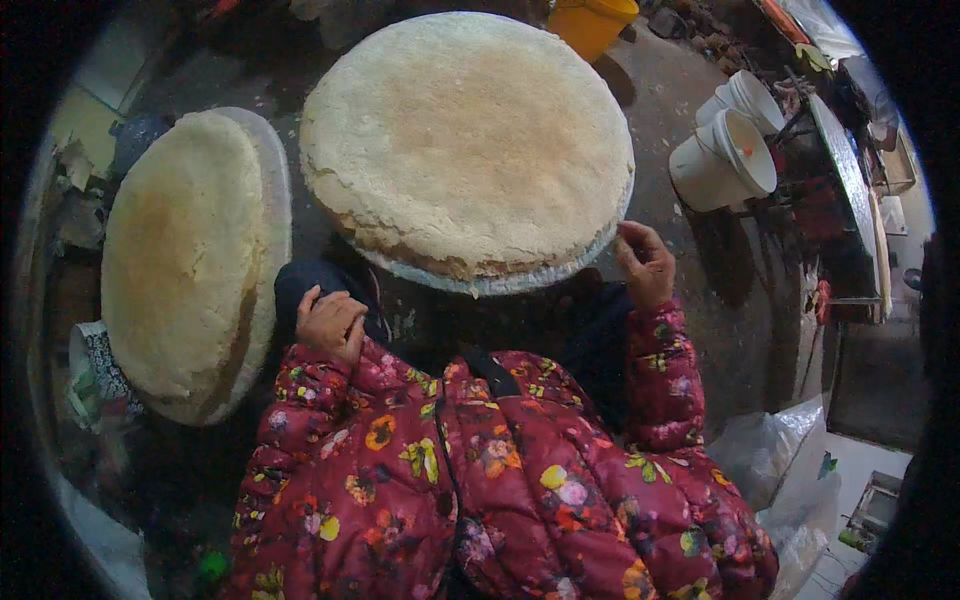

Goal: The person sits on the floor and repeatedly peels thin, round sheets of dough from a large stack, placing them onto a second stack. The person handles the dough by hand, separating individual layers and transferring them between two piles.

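Note:
A large round slab of pale, dough-like material, browner in its middle and cracked along the near edge, lies on a round board or tray before me. My right hand is at the near right rim of it, thumb and forefinger close together; whether they pinch anything is unclear. My left hand rests on my left knee with nothing in it, fingers loosely bent. To the left, near that knee, a second round slab of the same look sits on a pale round base.
White plastic buckets stand on the dark floor at the right, one behind the other. A yellow-orange bucket is beyond the large slab. Clear plastic sheeting lies at the lower right. A patterned container is at the far left.

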Available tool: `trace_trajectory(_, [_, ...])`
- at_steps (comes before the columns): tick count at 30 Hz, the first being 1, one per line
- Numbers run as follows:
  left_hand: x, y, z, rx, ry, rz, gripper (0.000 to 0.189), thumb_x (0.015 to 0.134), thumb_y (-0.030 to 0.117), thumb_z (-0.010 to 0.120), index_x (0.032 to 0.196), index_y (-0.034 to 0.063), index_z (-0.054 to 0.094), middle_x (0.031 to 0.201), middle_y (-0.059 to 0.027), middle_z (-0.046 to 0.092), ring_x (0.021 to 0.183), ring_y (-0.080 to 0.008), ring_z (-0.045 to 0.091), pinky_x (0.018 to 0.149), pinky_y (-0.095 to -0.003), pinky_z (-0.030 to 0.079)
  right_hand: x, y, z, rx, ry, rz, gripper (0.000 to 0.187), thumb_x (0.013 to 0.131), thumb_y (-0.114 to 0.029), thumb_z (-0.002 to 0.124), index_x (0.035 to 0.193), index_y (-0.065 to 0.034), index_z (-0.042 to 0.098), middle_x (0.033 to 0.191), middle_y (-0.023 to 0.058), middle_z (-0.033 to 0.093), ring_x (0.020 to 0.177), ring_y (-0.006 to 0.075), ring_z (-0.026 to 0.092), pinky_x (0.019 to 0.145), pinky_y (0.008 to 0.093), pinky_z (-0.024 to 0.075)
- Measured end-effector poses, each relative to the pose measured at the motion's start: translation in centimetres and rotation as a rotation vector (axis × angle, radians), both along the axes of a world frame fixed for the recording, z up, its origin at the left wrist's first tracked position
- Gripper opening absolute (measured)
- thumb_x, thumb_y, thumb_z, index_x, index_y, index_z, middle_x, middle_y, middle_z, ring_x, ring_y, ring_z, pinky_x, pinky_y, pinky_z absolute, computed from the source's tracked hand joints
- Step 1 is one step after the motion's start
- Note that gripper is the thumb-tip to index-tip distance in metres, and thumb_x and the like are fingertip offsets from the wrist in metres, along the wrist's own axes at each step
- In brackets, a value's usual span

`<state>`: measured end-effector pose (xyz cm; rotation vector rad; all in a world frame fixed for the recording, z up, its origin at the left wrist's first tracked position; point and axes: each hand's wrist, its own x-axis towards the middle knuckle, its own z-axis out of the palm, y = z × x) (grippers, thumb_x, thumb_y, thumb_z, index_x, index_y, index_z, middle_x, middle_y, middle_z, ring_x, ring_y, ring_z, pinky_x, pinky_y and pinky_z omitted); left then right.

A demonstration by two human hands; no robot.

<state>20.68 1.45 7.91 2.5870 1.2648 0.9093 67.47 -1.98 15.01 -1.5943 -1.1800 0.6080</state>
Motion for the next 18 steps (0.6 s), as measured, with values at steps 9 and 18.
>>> trace_trajectory(9, [0.2,0.3,1.5,-0.051,0.098,-0.013,0.012,0.079,0.014,0.067,0.091,0.0139,0.068,0.094,-0.0029,0.069,0.102,-0.0235,0.065,0.105,-0.0475,0.037,-3.5,1.8,-4.3,0.038,-0.567,0.208,0.045,0.077,-0.013,0.074,0.120,-0.0082,0.061,0.114,0.0150,0.062,0.111,0.0332,0.058,0.097,0.0401,0.0460])
trace_trajectory(18, [0.2,0.3,1.1,-0.027,0.070,0.002,0.012,0.078,0.013,0.068,0.089,0.0140,0.068,0.093,-0.0043,0.069,0.101,-0.0243,0.066,0.104,-0.0487,0.037,-5.8,4.5,-7.2,-0.037,-0.663,0.316,0.057,0.070,-0.022,0.079,0.122,-0.0120,0.058,0.117,0.0165,0.060,0.113,0.0376,0.054,0.096,0.0451,0.0448])
